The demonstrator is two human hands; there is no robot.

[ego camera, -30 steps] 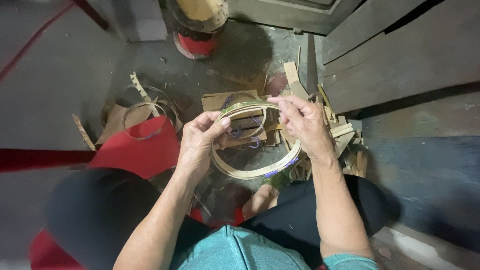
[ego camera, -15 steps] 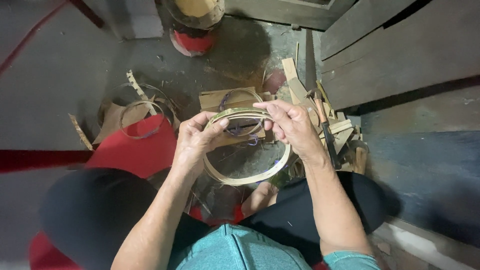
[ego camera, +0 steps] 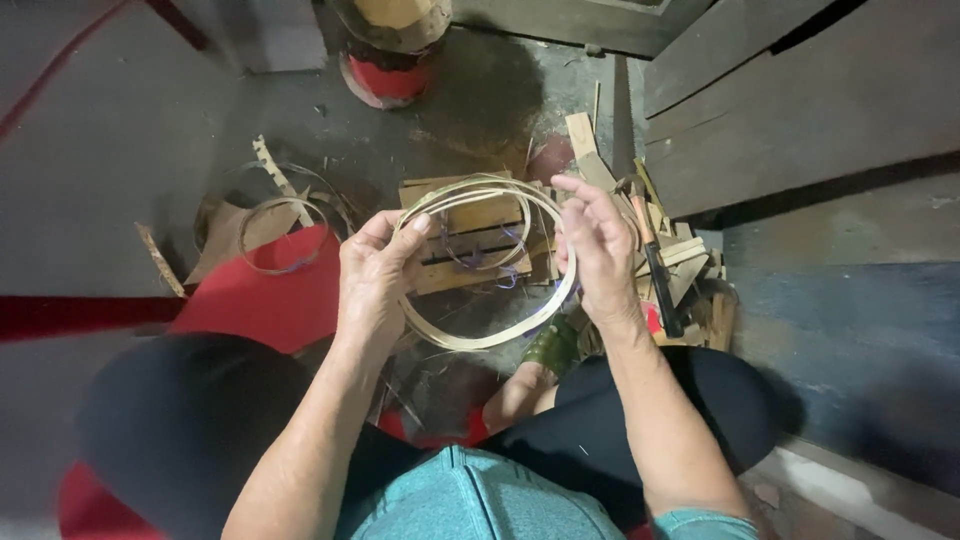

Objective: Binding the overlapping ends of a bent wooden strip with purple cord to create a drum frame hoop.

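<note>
Down on the floor, a seated person holds a pale bamboo hoop [ego camera: 480, 338] between both hands.

The person's lap hides the ground beneath, and the red-banded drum [ego camera: 392, 45] is cut off at the top edge. At far left a finished ring [ego camera: 272, 238] lies on a red cloth [ego camera: 270, 300]. The left hand [ego camera: 372, 275] pinches the hoop's left side, thumb pressed over the strip. The hoop hangs above a small wooden block [ego camera: 470, 245] threaded with purple string. The right hand [ego camera: 598, 250] touches the right side with fingers loosely spread; whether it truly grips I cannot tell. Offcuts and a dark-handled knife [ego camera: 655, 275] crowd the right.
</note>
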